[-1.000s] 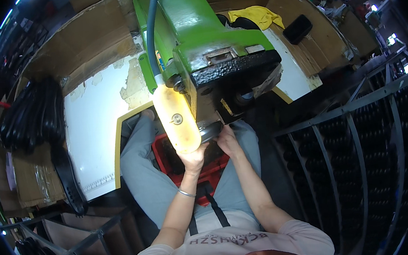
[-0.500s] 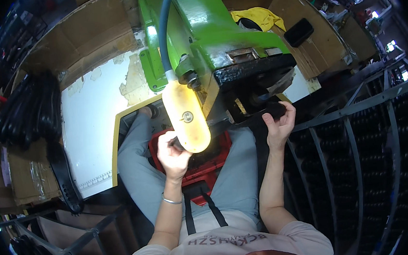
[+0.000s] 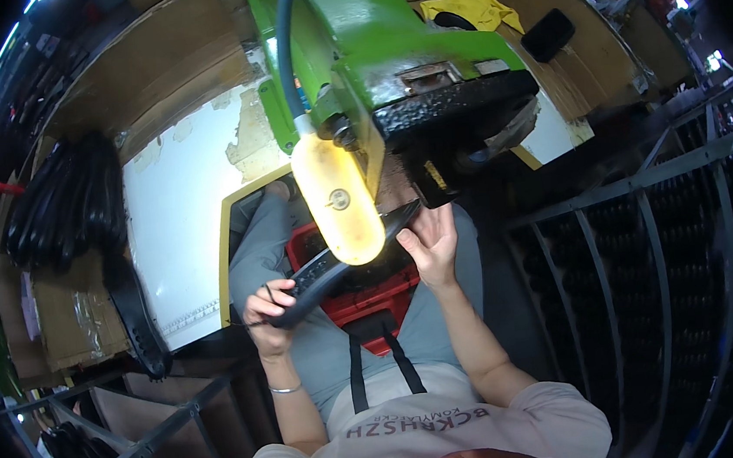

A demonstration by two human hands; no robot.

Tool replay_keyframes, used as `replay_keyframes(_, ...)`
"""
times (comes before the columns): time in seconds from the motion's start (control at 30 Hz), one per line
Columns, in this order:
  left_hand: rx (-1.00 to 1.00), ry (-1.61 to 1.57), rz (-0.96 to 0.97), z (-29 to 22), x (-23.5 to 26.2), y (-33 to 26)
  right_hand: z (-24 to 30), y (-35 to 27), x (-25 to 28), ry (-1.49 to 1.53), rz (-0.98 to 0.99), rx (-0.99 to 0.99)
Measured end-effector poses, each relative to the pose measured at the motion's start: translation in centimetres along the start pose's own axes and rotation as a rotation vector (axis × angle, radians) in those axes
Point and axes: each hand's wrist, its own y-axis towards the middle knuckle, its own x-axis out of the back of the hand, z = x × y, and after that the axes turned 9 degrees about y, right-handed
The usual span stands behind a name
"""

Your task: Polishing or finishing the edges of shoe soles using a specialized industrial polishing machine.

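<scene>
A long black shoe sole [image 3: 311, 290] is held slantwise over my lap, its near left end lower than the far right end. My left hand [image 3: 268, 320] is closed round the left end, and a thin dark strip pokes out by its fingers. Against the far end rests my right hand [image 3: 431, 249], its thumb apart from loosely curved fingers that touch the sole. A glowing yellow lamp [image 3: 338, 201] hides the sole's middle. Just beyond the right hand is the dark working head of a green machine [image 3: 449, 78].
Black soles [image 3: 63, 203] are heaped on a cardboard box at left, beside a white tabletop [image 3: 180, 237] with a yellow edge. A red bin [image 3: 364, 303] sits between my legs. Metal racks [image 3: 597, 270] stand at right. A black phone [image 3: 548, 35] lies on cardboard.
The sole has come away from under the machine head and tilted. My left hand moved left and nearer me; my right hand moved left and slightly nearer. The head view has shifted slightly.
</scene>
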Motion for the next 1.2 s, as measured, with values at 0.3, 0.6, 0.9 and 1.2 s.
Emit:
replay_keyframes(0.3,-0.055,0.207,0.245,-0.9,-11.8,-0.2,6.3,-2.7,1.3,0.119,-0.190,-0.325)
replay_keyframes(0.6,-0.004,1.422,0.279,-2.7,-1.3,1.5,3.9,22.6,4.5,0.102,-0.142,-0.219)
replay_keyframes(0.9,0.762,2.111,-0.440,-11.5,21.8,-4.4,-2.8,29.5,4.7,-0.746,-0.287,-0.300)
replay_keyframes(1.2,0.188,2.032,-0.365,-10.3,19.0,-6.1,0.6,8.6,1.0,0.095,0.077,-0.442)
